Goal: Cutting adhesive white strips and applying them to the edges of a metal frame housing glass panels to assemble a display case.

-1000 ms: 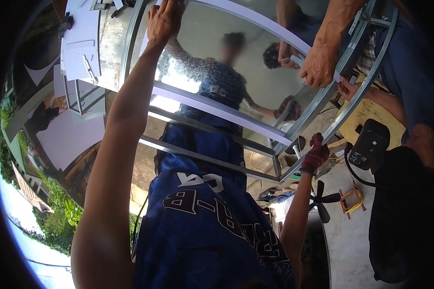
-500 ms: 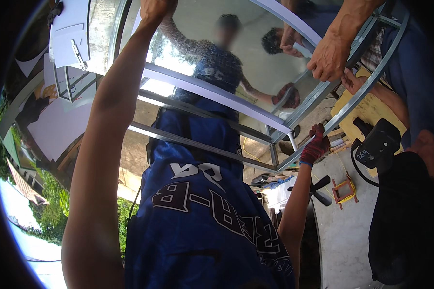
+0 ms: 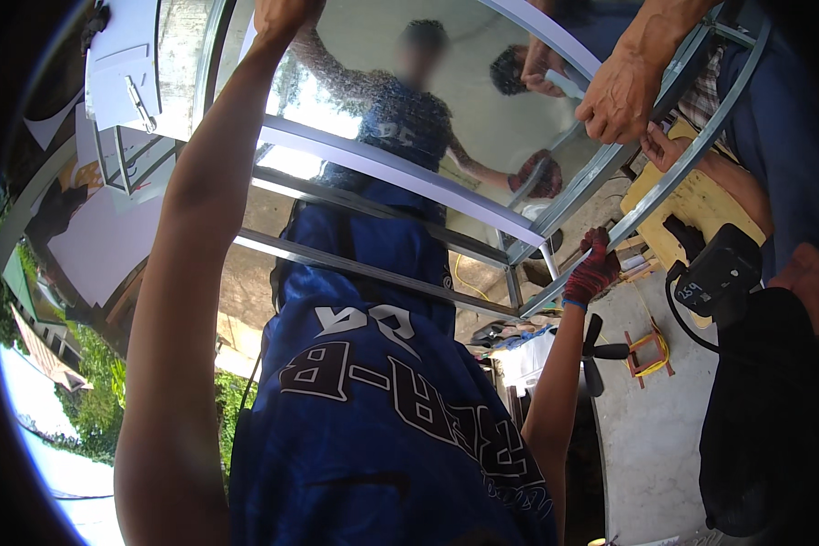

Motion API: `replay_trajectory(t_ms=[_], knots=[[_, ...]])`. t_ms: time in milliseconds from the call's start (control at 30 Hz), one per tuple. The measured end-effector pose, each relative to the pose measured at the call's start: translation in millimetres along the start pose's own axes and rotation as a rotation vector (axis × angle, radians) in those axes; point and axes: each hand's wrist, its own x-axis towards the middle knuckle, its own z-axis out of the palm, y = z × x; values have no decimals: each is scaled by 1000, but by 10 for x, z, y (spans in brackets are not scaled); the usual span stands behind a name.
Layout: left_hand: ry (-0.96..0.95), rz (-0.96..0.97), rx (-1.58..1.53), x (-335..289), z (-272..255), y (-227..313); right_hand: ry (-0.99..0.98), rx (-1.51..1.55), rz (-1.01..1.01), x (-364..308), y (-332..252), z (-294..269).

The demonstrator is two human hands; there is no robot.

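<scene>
A large metal frame (image 3: 373, 266) of grey bars stands before me, with a shiny reflective sheet (image 3: 355, 73) on it that mirrors people. A pale strip (image 3: 409, 185) runs along the sheet's near edge. My right hand (image 3: 593, 271), in a dark red knitted glove, is closed round the frame's outer bar near its right corner. My bare left hand (image 3: 287, 13) is raised at the top of the view by the sheet's left side; its fingers are cut off by the picture's edge. A co-worker's hand (image 3: 623, 96) hangs over the sheet's right edge, a second hand (image 3: 664, 146) by the frame bars.
At the right are a yellow board (image 3: 696, 191), a black boxy device (image 3: 721, 268) with a cable, and a brown holder wound with yellow cord (image 3: 648, 355). A black fan blade (image 3: 601, 353) lies near my right forearm. White sheets (image 3: 123, 68) and a pen-like tool (image 3: 139, 102) lie at the left.
The frame and sheet sit slightly further left and higher in view, together with both my hands. My right hand keeps its hold on the bar. The co-worker's hands stay by the right edge.
</scene>
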Motion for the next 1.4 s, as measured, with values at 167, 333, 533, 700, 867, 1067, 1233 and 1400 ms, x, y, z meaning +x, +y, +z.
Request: replay_trajectory(t_ms=[167, 333, 533, 700, 867, 1067, 1233, 1400], knots=[[-14, 5, 4, -11, -19, 20, 10, 21, 10, 6, 10, 0], [8, 38, -20, -12, -6, -46, 17, 31, 23, 7, 14, 6], [-2, 17, -29, 0, -36, 20, 10, -19, 20, 34, 73, -31], [-27, -12, -8, -28, -18, -34, 10, -41, 10, 45, 109, -51], [-78, -44, -31, -7, -69, 24, 3, 1, 16, 23, 68, -44], [-42, -15, -33, -8, -89, 40, 15, -15, 12, 6, 55, -15], [-57, -45, -29, -13, -87, 58, 30, -91, -13, 28, 120, -36], [-16, -16, -10, -13, -48, 21, 46, -136, -24, 65, 190, -60]])
